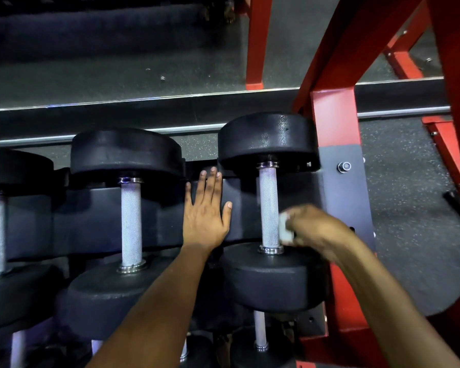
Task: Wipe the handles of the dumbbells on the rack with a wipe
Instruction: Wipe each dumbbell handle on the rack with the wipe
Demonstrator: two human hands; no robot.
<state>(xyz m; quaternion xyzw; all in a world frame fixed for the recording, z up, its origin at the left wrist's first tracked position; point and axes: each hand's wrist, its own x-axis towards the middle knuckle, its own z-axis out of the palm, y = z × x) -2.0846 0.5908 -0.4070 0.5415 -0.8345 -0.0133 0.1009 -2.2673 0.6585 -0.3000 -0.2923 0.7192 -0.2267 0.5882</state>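
Your right hand (312,229) is curled around a small white wipe (286,228), pinching it against the lower part of the knurled handle (269,205) of the rightmost dumbbell (268,140) on the rack (337,166). The hand is blurred, so the exact lie of each finger cannot be told, but the wipe shows as a folded white pad between the fingers and the steel, just above the chrome collar at the handle's near end.

Your left hand (203,208) lies flat, fingers straight and slightly spread, resting on the black cradle (96,221) of the rack between the rightmost dumbbell and the middle dumbbell (125,152). It holds nothing; its fingertips reach up near the far heads of the two dumbbells.

The middle dumbbell sits in the same row with its handle bare, and a third dumbbell (0,168) is partly cut off at the left edge. All three lie with their handles running away from you, black round heads at both ends. Below them, more handles of a lower row (259,330) show between your forearms.

The rack's red upright stands just right of the dumbbell you are touching, with a grey plate and bolt (343,166) on it. Speckled dark floor (409,208) lies beyond.
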